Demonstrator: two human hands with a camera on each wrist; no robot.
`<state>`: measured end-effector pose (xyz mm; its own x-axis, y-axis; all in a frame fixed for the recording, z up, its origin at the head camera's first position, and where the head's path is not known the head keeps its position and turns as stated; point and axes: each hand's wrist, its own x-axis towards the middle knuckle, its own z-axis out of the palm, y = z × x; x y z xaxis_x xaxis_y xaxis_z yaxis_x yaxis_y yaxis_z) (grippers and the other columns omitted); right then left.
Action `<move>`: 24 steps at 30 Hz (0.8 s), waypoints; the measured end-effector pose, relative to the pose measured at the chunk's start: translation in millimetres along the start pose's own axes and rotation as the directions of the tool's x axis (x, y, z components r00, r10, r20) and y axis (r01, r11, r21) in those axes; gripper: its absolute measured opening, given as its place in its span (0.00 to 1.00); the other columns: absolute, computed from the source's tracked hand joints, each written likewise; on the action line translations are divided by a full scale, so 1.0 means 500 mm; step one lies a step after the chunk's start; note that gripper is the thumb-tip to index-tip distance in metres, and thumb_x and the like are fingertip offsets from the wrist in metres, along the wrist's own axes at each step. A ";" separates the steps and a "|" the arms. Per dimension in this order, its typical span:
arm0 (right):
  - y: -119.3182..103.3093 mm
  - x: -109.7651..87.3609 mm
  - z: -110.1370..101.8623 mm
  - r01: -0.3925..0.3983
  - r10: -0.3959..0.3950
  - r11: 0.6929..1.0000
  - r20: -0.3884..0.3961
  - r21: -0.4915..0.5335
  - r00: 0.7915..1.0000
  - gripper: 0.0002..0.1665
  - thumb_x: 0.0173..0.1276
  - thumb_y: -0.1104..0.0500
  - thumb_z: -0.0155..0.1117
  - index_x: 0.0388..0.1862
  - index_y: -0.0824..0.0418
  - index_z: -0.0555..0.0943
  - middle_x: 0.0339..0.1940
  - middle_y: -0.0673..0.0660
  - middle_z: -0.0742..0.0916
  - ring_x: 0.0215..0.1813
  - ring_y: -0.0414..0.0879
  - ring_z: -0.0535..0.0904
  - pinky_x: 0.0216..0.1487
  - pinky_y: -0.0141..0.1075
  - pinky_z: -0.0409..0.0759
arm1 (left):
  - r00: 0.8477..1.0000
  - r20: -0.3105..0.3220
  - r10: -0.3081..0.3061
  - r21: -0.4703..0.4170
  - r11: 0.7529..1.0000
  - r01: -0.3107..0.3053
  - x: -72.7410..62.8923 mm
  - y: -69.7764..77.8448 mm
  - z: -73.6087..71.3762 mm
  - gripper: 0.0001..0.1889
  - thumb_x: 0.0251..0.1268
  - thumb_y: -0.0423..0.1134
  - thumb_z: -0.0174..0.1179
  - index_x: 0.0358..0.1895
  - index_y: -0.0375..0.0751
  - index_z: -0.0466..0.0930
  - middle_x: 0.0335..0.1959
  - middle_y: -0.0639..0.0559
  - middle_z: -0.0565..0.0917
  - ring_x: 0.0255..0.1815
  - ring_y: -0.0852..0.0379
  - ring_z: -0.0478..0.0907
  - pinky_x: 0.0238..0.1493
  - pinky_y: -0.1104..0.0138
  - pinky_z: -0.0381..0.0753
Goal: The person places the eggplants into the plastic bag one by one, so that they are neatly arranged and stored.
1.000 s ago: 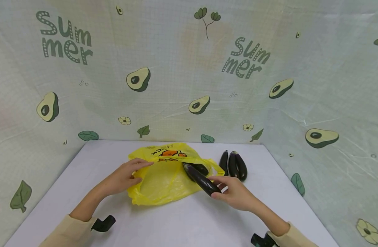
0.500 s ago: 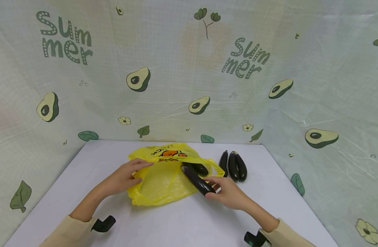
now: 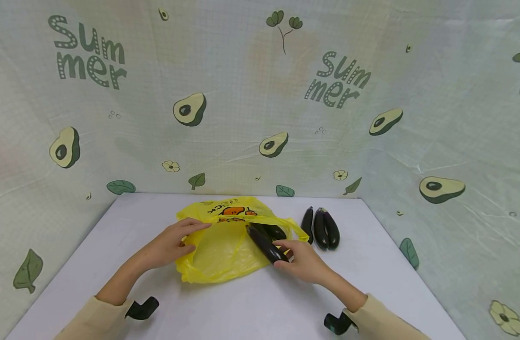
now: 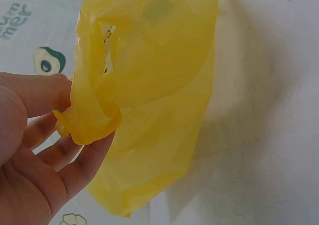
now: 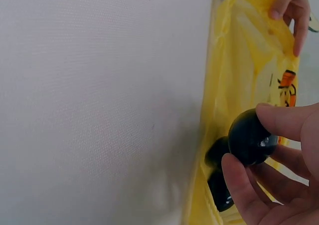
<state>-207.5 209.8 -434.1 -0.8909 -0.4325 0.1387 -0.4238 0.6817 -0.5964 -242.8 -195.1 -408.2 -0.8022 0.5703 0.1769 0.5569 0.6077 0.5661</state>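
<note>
A yellow plastic bag point(image 3: 217, 250) with an orange cartoon print lies on its side, its mouth facing me. At its left edge my left hand point(image 3: 172, 243) holds the mouth; the left wrist view shows the bunched handle point(image 4: 92, 122) between thumb and fingers. My right hand point(image 3: 304, 262) grips a glossy dark eggplant point(image 3: 264, 243) near its lower end, the stem end pointing into the bag. Behind that one, inside the bag, more eggplants point(image 3: 274, 231) show partly. From the right wrist, the held eggplant point(image 5: 251, 137) is seen end-on between thumb and fingers.
To the right of the bag, 3 eggplants point(image 3: 321, 229) lie side by side on the white table point(image 3: 225, 311). A fabric backdrop point(image 3: 242, 71) printed with avocados and leaves stands round the back and sides.
My right hand has moved left, carrying the eggplant a little farther into the bag's mouth. The left hand and the bag look unmoved.
</note>
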 end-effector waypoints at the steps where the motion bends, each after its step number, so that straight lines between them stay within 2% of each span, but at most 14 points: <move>1: -0.002 0.002 0.002 -0.001 0.001 1.000 -0.003 -0.004 1.000 0.32 0.68 0.54 0.79 0.68 0.61 0.83 0.53 0.56 0.90 0.44 0.45 0.86 0.37 0.32 0.82 | 1.000 0.000 0.001 0.000 1.000 -0.001 0.000 0.000 0.000 0.35 0.69 0.26 0.68 0.78 0.51 0.75 0.70 0.45 0.77 0.52 0.53 0.76 0.46 0.66 0.82; 7: -0.011 0.017 0.014 -0.018 0.018 1.000 -0.001 -0.015 1.000 0.31 0.68 0.55 0.78 0.69 0.61 0.83 0.53 0.56 0.90 0.45 0.46 0.85 0.43 0.35 0.83 | 1.000 -0.001 0.006 -0.006 1.000 -0.006 0.000 -0.001 0.000 0.35 0.69 0.25 0.68 0.78 0.51 0.75 0.70 0.45 0.77 0.52 0.53 0.76 0.45 0.67 0.82; 16: -0.014 0.035 0.032 -0.032 0.031 0.999 -0.018 -0.042 0.999 0.31 0.68 0.55 0.78 0.69 0.59 0.83 0.53 0.56 0.90 0.43 0.44 0.84 0.42 0.35 0.82 | 1.000 -0.006 0.016 -0.014 1.000 -0.016 -0.002 -0.002 -0.001 0.36 0.68 0.25 0.69 0.78 0.51 0.74 0.70 0.46 0.77 0.49 0.55 0.76 0.43 0.67 0.81; 21: -0.017 0.041 0.042 -0.021 0.020 1.000 -0.030 -0.012 0.999 0.31 0.68 0.57 0.78 0.68 0.62 0.83 0.53 0.58 0.90 0.43 0.47 0.86 0.42 0.35 0.83 | 1.000 -0.006 0.013 -0.008 1.000 -0.013 -0.001 -0.001 -0.001 0.35 0.69 0.25 0.68 0.78 0.50 0.75 0.69 0.45 0.77 0.51 0.54 0.76 0.45 0.67 0.82; 24: -0.016 0.045 0.049 -0.029 0.029 1.000 -0.031 -0.009 0.999 0.31 0.68 0.56 0.78 0.69 0.62 0.83 0.54 0.58 0.90 0.43 0.45 0.85 0.43 0.35 0.83 | 1.000 -0.003 0.012 -0.008 1.000 -0.012 -0.001 0.001 -0.001 0.35 0.69 0.25 0.68 0.77 0.50 0.75 0.69 0.44 0.77 0.51 0.53 0.76 0.45 0.67 0.82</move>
<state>-220.1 180.3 -445.5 -0.9075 -0.3939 0.1460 -0.3990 0.6993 -0.5932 -242.0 -195.4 -407.5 -0.7961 0.5759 0.1859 0.5646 0.5962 0.5708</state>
